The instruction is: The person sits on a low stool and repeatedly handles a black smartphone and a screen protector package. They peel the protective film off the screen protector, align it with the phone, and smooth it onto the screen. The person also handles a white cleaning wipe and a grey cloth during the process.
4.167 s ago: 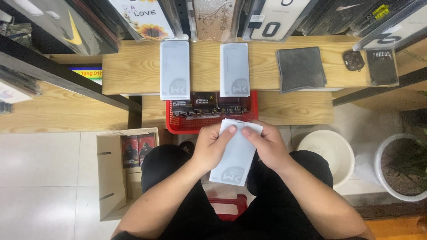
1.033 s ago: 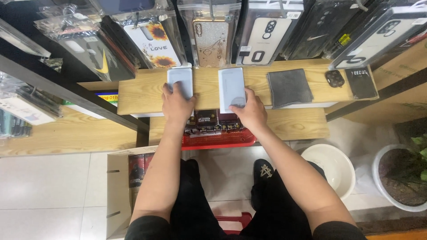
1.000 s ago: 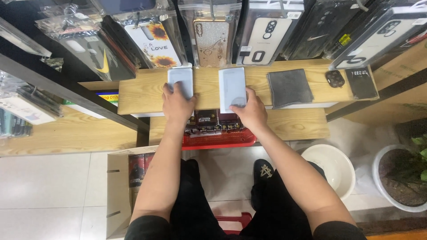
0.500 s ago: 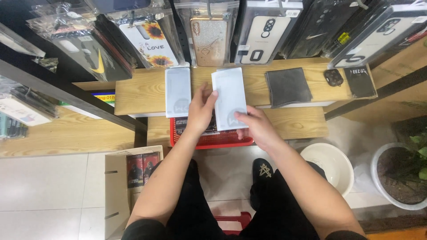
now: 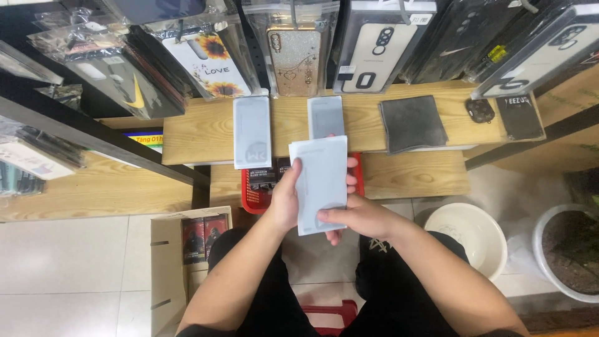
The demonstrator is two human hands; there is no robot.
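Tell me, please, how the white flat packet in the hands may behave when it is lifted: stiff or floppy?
The white packet probably is fairly stiff: it stays flat between left hand and right hand. It looks thin, so likely light. Its smooth face may slip.

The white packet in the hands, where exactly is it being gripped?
Both hands hold the white packet: the left hand grips its left long edge, the right hand pinches its lower right corner.
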